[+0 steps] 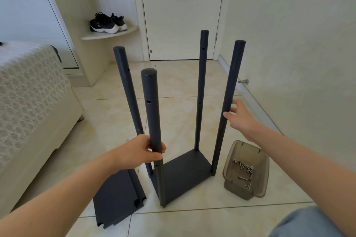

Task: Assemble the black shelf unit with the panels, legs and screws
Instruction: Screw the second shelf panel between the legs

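Note:
Several black legs stand upright from a black shelf panel [185, 173] on the tiled floor. My left hand [142, 152] grips the near left leg [152, 113] low down. My right hand [240, 117] is open, its fingertips at the near right leg [229, 90] about halfway up. The far left leg [127, 86] and far right leg [201, 82] stand free. Loose black panels [117, 196] lie flat on the floor to the left of the unit. A smoky clear bin [246, 171] at the right holds several screws [244, 171].
A bed with a lace cover [28, 92] lies at the left. A white door [181, 13] is straight ahead, the wall [298, 44] at the right with a door stop [243, 82]. Black sneakers [107, 22] sit on a corner shelf. My knee in jeans [308, 223] is bottom right.

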